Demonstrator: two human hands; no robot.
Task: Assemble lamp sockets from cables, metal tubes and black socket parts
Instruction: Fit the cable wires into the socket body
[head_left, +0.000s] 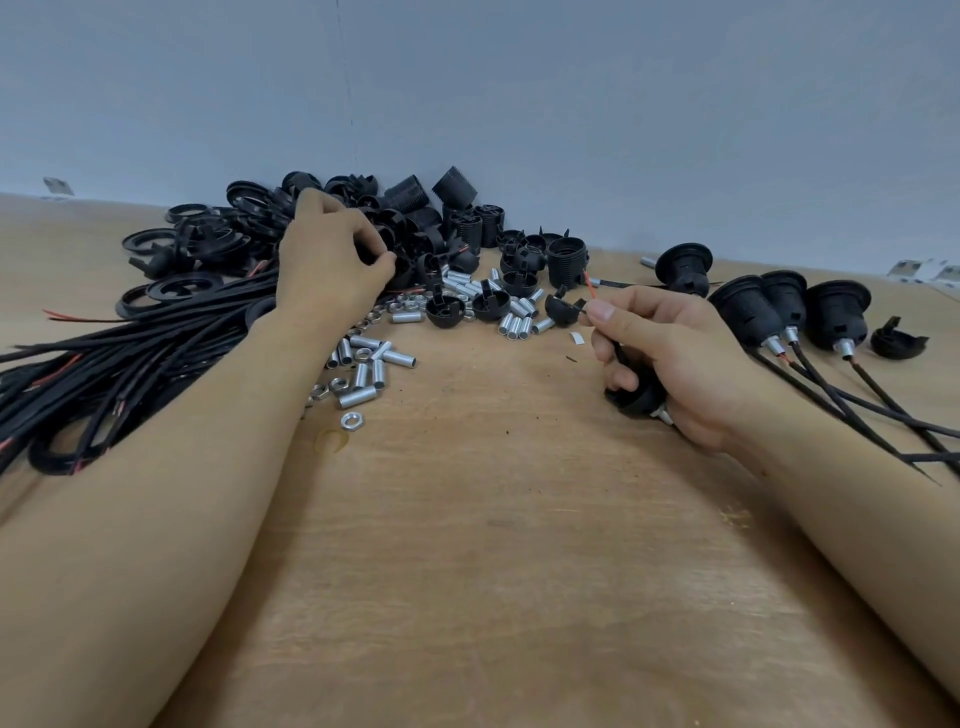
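Note:
My right hand (670, 358) grips a cable whose red wire tip (590, 285) sticks up past my thumb, and a black socket cap (636, 397) with a metal tube sits under my curled fingers. My left hand (332, 260) reaches into the pile of black socket parts (415, 218) at the back, fingers curled among them; what they hold is hidden. Loose metal tubes and nuts (363, 364) lie scattered near my left forearm. A bundle of black cables (130, 358) lies at the left.
Several assembled sockets with cables (789, 312) lie at the right, plus one loose cap (898, 340). Black rings (182, 244) are heaped at the far left. A grey wall (519, 104) closes off the back of the wooden table (493, 545).

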